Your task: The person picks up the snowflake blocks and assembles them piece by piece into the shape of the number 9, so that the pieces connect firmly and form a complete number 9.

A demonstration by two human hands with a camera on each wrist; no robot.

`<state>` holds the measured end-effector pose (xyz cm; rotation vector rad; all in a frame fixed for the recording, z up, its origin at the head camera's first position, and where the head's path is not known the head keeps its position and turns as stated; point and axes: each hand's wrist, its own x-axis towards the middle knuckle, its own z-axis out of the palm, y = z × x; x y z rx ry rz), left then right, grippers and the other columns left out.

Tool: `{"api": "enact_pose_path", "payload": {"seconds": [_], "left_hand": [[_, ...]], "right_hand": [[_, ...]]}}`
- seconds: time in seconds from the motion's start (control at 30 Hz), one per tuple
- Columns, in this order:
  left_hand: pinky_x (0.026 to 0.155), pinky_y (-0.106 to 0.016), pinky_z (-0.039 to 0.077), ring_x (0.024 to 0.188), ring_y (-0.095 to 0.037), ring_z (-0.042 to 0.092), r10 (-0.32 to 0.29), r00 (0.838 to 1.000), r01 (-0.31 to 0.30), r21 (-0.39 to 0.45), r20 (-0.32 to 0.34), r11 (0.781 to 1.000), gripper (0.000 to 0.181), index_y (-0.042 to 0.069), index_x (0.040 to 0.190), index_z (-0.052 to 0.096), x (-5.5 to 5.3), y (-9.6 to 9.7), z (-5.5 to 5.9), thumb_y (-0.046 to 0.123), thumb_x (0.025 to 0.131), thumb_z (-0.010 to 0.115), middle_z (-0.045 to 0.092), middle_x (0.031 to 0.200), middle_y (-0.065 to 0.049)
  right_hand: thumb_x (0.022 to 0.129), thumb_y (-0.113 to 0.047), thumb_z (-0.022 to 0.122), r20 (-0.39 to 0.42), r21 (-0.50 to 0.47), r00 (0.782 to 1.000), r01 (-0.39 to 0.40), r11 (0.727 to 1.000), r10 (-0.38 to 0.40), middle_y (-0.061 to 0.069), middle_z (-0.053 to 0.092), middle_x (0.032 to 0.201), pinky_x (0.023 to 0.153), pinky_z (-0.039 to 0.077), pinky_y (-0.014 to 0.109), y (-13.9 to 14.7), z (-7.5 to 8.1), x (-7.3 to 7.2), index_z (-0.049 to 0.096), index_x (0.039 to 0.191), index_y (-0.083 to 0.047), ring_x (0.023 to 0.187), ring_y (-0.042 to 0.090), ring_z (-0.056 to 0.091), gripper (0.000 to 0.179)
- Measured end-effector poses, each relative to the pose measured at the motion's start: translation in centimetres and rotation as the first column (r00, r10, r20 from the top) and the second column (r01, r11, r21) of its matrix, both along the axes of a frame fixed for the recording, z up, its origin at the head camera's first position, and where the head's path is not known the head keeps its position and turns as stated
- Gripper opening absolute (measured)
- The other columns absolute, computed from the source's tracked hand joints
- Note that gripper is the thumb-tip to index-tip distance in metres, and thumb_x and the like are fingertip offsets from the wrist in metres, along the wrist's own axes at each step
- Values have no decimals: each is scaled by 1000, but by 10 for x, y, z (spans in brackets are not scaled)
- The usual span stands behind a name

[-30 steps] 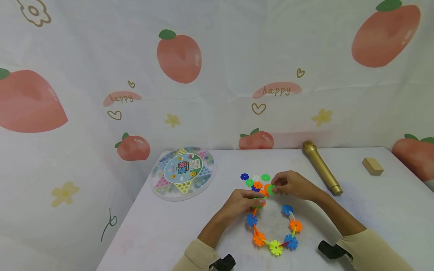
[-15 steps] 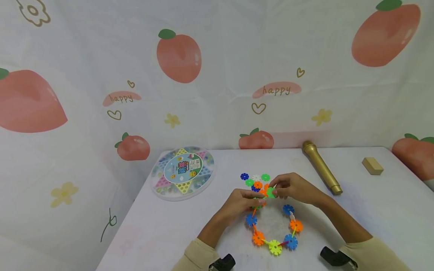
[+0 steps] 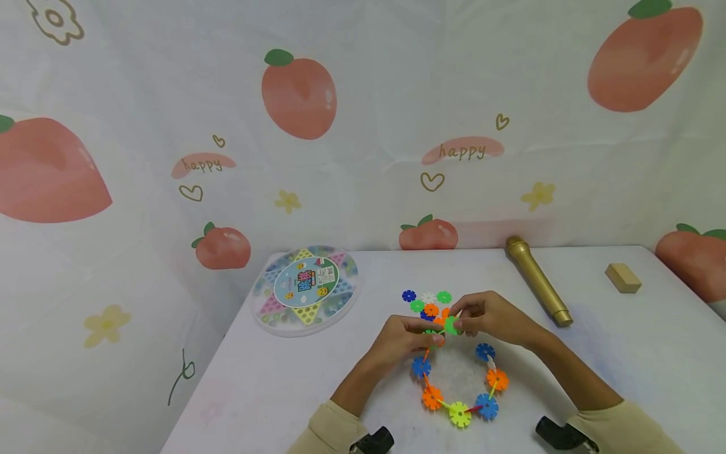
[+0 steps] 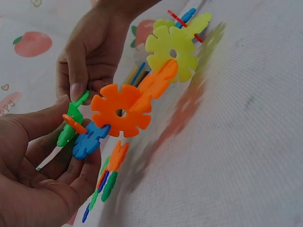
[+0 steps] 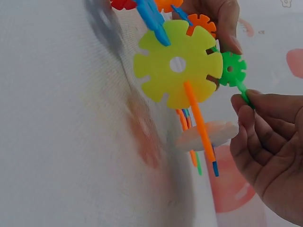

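An open ring of notched plastic discs, in blue, orange, yellow and white, hangs in a chain; its yellow disc (image 3: 460, 414) is at the bottom in the head view. My left hand (image 3: 399, 340) pinches the chain's left end at a green disc (image 5: 232, 68), beside a blue disc (image 4: 90, 141) and an orange disc (image 4: 121, 111). Opposite it, my right hand (image 3: 493, 318) pinches another green disc (image 3: 450, 325) by its edge. In the right wrist view this second disc meets the first edge to edge. The chain's other end, a blue disc (image 3: 485, 352), hangs free below my right hand.
Several loose discs, among them a dark blue disc (image 3: 409, 296), lie just beyond my hands. A round Chinese checkers box (image 3: 306, 290) lies at the back left. To the right are a gold microphone (image 3: 539, 280) and a wooden block (image 3: 624, 278) on the white table (image 3: 261, 391).
My right hand has come slightly left and down, bringing its green disc against the left hand's end of the chain. The chain's free end has shifted a little to the right.
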<state>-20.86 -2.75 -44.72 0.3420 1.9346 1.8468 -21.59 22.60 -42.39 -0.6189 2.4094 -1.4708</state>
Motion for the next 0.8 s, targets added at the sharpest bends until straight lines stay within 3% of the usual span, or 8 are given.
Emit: {"api": "enact_pose_path", "payload": {"seconds": [0.27, 0.47, 0.8], "left_hand": [[92, -32, 62, 96, -16, 78, 22, 999, -24, -49, -31, 999, 21, 9, 111, 85, 0, 0, -1, 19, 93, 84, 82, 101, -6], [93, -32, 62, 98, -13, 77, 29, 998, -34, -84, -51, 996, 22, 11, 111, 85, 0, 1, -1, 21, 92, 85, 81, 109, -1], [86, -28, 61, 99, -13, 74, 47, 994, -52, -54, -97, 997, 18, 6, 108, 85, 2, 3, -2, 13, 91, 85, 82, 107, -6]], "right_hand": [[99, -11, 71, -16, -3, 1000, 12, 1000, -12, 9, 76, 91, 74, 62, 35, -3, 1, 1, 77, 113, 0, 80, 32, 70, 19], [97, -9, 72, -17, -11, 1000, 21, 1000, -21, 10, 76, 88, 69, 62, 36, -3, 2, 3, 78, 109, 1, 73, 23, 68, 17], [97, -10, 73, -23, -50, 1000, 19, 999, -20, 11, 74, 86, 69, 61, 38, -3, -1, 3, 80, 107, 1, 71, 19, 66, 16]]}}
